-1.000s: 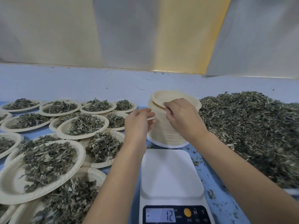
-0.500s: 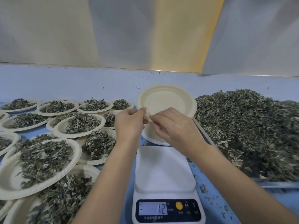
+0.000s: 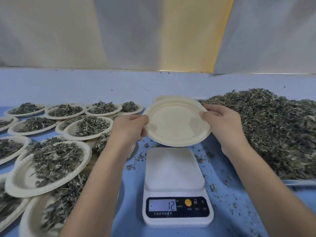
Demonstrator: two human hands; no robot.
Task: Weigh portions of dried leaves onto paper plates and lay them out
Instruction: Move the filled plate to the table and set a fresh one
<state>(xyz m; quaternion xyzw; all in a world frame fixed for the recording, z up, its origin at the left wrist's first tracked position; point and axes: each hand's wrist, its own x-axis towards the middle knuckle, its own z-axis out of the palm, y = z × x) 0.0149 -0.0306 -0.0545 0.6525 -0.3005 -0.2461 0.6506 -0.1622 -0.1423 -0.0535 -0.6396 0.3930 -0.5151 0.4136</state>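
– Dried leaves (image 3: 273,130), head view: the bulk lies heaped at right on the table (image 3: 133,202), just beside the scale (image 3: 174,170). Progress?
– Well advanced, in my judgement. Many filled plates (image 3: 17,178) lie overlapping at left, each carrying a portion. The heap is still large, so much is left to weigh.
– The current portion?
– Not begun. An empty paper plate (image 3: 176,124) is held tilted above the scale's far edge and is not yet on the platform. Left hand (image 3: 130,127) pinches its left rim and right hand (image 3: 224,124) pinches its right rim. Each grip is closed on that plate and nothing else. The display reads minus 12.
– Change from half a second before?
– The hands were close together at the plate's near rim. They now sit on opposite sides, and the plate has come nearer and lower toward the scale. The reading is unchanged.
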